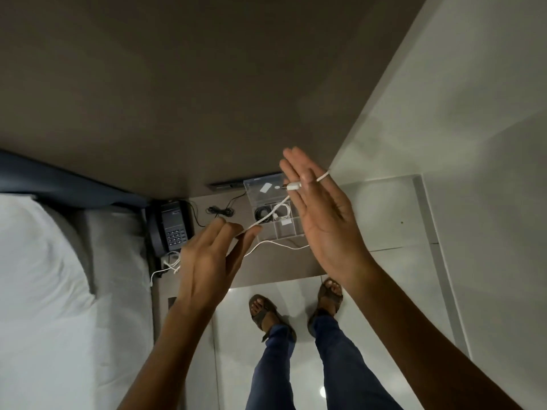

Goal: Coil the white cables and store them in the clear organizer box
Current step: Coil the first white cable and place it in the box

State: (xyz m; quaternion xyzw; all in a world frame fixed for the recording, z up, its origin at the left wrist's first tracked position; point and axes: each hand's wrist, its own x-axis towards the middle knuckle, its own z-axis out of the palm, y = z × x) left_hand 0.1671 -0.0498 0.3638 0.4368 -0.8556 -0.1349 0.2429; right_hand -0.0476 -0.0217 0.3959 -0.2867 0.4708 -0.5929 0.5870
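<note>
My right hand (321, 208) is raised flat with its fingers straight, and its thumb pins the plug end of a white cable (268, 216) against the palm. The cable loops behind the fingers, then runs down left to my left hand (211, 255), which pinches it between thumb and forefinger. A slack stretch of it trails across the desk toward the right. Under both hands sits the clear organizer box (276, 210), lid open, with a coiled white cable and a black one in its compartments. Another loose white cable (167, 266) lies by the phone.
A black desk phone (171, 227) stands at the desk's left end, and a black cable (220, 211) lies beside it. A bed with white bedding (53, 276) fills the left. A person's legs and sandalled feet stand on the glossy floor (245, 362) below the desk edge.
</note>
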